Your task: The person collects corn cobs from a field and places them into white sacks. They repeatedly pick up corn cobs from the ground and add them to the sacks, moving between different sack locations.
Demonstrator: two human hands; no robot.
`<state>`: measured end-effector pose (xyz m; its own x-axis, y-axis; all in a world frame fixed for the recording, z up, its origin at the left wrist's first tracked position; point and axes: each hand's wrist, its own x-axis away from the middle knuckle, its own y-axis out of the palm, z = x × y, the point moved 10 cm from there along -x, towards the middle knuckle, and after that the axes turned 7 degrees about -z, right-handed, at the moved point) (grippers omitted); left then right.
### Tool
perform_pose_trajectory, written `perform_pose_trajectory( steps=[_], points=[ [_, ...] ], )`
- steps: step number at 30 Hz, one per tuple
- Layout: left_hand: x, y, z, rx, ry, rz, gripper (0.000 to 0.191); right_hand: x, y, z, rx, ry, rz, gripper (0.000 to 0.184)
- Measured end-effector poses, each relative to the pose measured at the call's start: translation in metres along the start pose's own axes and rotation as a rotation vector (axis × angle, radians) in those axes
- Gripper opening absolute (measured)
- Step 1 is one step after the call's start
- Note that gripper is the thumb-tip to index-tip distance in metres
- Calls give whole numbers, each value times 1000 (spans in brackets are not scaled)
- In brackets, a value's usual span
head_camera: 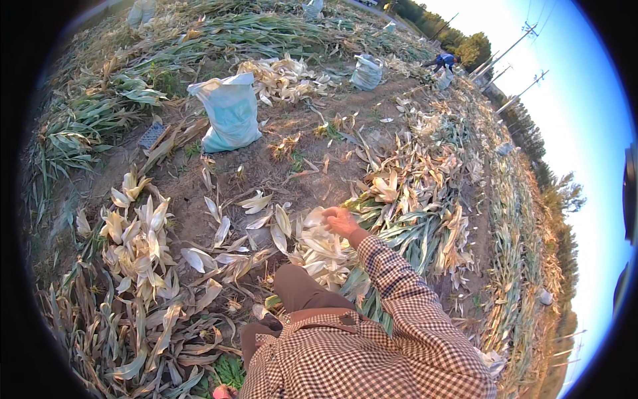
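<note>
My right hand [340, 222] reaches out over a heap of pale dry corn husks [321, 249], its fingers curled. A husk lies right at the fingertips; whether they pinch it I cannot tell. Green and tan corn stalks [411, 234] spread just right of that hand. Only a small part of my left hand [225, 392] shows at the bottom edge, low beside my body, and its fingers are hidden. Between my legs and the sack, loose husks [227, 257] are scattered over bare soil.
A filled white-and-green woven sack [230, 113] stands upright ahead. Another sack [367, 73] stands farther off, near a husk pile [286, 77]. Husks and stalks [139, 244] cover the left side. A person [442, 61] in blue bends over beside a sack in the distance.
</note>
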<state>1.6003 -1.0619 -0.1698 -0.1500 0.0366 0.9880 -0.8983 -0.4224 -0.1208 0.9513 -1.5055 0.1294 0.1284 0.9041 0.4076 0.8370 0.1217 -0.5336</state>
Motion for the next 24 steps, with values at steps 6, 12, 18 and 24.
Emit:
perform_pose_trajectory(
  steps=[6,12,18,24],
  points=[
    [3,2,-4,-107,10,-15,24,20,171,-64,261,-349,-382,34],
    [7,15,-4,-165,45,-38,26,73,280,-77,416,-374,-788,25],
    [-10,24,-20,-249,89,-37,28,41,289,-83,570,-417,-796,24],
    [-21,39,-37,-1111,218,-44,31,-21,324,-125,593,-498,-829,22]
  ],
)
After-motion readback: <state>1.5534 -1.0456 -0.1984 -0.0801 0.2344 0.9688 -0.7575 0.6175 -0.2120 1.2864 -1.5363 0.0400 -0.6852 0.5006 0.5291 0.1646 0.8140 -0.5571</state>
